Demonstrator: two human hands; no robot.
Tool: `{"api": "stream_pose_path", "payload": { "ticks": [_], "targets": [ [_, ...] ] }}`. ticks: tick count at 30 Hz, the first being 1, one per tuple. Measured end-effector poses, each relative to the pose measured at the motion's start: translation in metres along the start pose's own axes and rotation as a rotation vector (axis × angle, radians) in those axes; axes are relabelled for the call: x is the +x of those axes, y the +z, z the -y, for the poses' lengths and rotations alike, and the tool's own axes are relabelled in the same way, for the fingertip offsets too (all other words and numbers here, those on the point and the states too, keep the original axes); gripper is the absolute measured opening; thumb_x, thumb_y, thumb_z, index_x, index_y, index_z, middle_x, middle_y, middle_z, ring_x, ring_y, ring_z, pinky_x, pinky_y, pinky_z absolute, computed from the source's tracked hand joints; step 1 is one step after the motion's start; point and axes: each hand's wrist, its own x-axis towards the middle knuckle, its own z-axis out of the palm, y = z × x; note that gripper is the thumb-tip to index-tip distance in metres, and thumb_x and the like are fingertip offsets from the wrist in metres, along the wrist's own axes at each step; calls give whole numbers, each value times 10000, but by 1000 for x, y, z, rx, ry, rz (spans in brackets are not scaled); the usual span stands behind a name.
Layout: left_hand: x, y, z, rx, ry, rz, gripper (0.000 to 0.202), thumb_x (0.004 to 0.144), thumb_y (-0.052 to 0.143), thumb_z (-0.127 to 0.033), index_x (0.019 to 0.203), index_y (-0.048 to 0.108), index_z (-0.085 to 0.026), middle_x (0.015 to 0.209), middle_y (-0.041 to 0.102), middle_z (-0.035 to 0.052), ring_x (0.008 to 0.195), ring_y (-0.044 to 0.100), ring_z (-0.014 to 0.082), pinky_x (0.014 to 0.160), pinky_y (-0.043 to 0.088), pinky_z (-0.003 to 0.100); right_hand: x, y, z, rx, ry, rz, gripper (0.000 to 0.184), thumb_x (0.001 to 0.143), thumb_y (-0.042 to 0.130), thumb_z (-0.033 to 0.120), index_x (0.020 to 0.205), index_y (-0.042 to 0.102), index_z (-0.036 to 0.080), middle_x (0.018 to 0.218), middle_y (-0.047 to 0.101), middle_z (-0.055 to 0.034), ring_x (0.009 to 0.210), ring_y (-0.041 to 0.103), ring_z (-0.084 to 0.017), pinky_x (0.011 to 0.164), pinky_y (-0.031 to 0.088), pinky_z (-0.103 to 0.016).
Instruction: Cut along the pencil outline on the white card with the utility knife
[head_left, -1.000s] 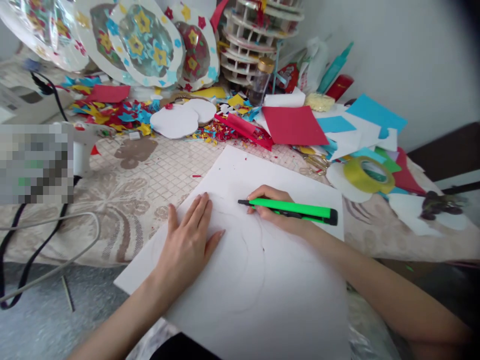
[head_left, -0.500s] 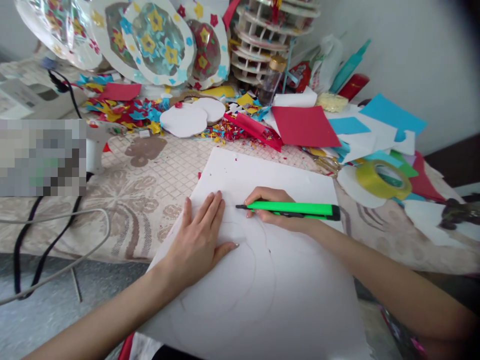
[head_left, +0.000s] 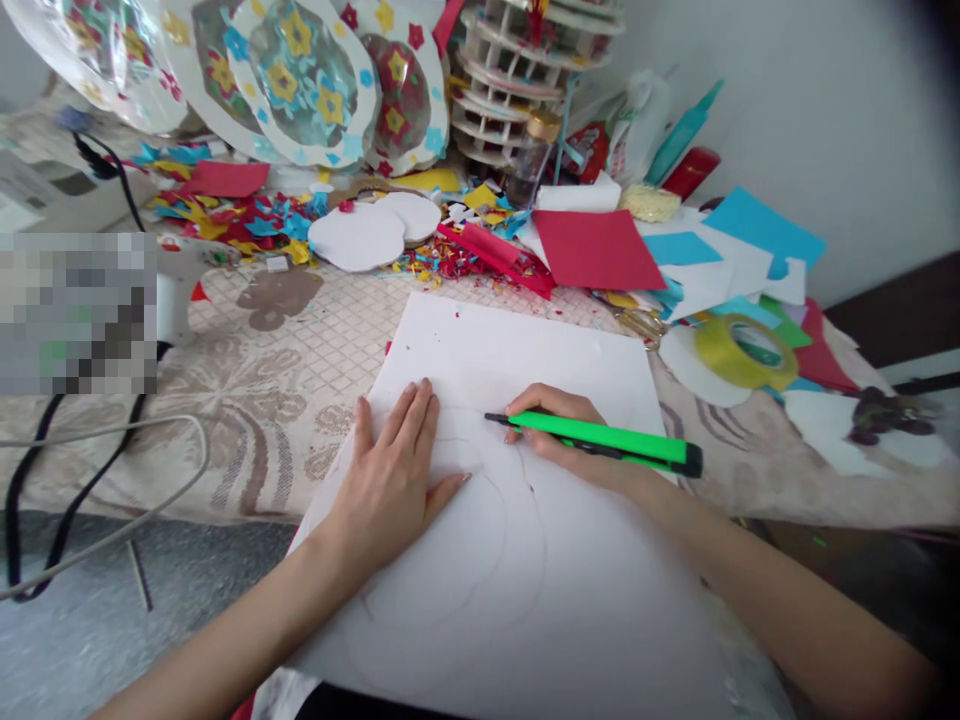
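A large white sheet (head_left: 517, 340) lies in front of me with faint curved outlines drawn on it, one inside the other. My left hand (head_left: 397, 460) rests flat on the sheet, fingers spread, left of the outlines' upper part. My right hand (head_left: 559, 425) is closed around a green utility knife (head_left: 615, 440) with a black tail end. Its dark tip points left and meets the paper, or nearly so, by the top of the outer outline. Whether the tip presses into the sheet I cannot tell.
Behind the sheet lie colored paper scraps (head_left: 285, 215), white scalloped cutouts (head_left: 356, 238) and a red paper square (head_left: 596, 250). Yellow tape (head_left: 746, 350) and scissors (head_left: 641, 325) are on the right. Decorated oval panels (head_left: 304, 85) lean at the back. Cables (head_left: 199, 450) hang at left.
My right hand has moved the knife tip a little to the right along the top of the outline, and the knife's tail has dipped. My left hand keeps its place on the sheet.
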Motion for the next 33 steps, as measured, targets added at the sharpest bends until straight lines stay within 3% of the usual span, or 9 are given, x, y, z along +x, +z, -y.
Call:
{"api": "stream_pose_path", "payload": {
  "ticks": [5, 14, 19, 24, 33],
  "targets": [
    [-2, 0, -5, 9, -36, -2, 704, 931, 370, -510, 1429, 337, -14, 1530, 277, 241, 1408, 305, 375, 1087, 221, 682, -8, 7, 1, -13, -33, -74, 134, 902, 544, 301, 975, 575, 192, 862, 662, -40, 805, 641, -163, 701, 468, -268],
    [-10, 3, -18, -2, -120, -26, 691, 933, 381, -486, 1449, 302, -33, 1533, 261, 251, 1412, 291, 388, 1078, 199, 709, -25, 14, -5, 7, 55, -152, 164, 907, 570, 312, 1029, 581, 204, 894, 678, -42, 822, 637, -175, 644, 463, -262],
    [-9, -7, -13, -15, -28, 48, 745, 941, 366, -511, 1470, 222, -8, 1531, 249, 273, 1423, 250, 404, 1036, 271, 720, -22, 15, -8, 20, 59, -143, 148, 902, 570, 286, 1026, 586, 205, 885, 681, -35, 813, 643, -173, 656, 474, -263],
    [9, -17, -12, -18, 89, 67, 805, 912, 373, -596, 1464, 264, -20, 1552, 222, 245, 1441, 196, 402, 1078, 172, 727, -21, 14, -7, -37, 28, -146, 141, 893, 566, 257, 1024, 590, 211, 882, 678, -30, 808, 647, -174, 681, 480, -272],
    [10, -1, -23, 6, 28, 80, 848, 870, 456, -601, 1451, 300, -4, 1556, 188, 250, 1425, 190, 457, 1025, 131, 798, -24, 19, 2, -38, 20, -190, 111, 898, 551, 265, 986, 584, 204, 877, 668, -36, 809, 633, -175, 673, 475, -276]
  ]
}}
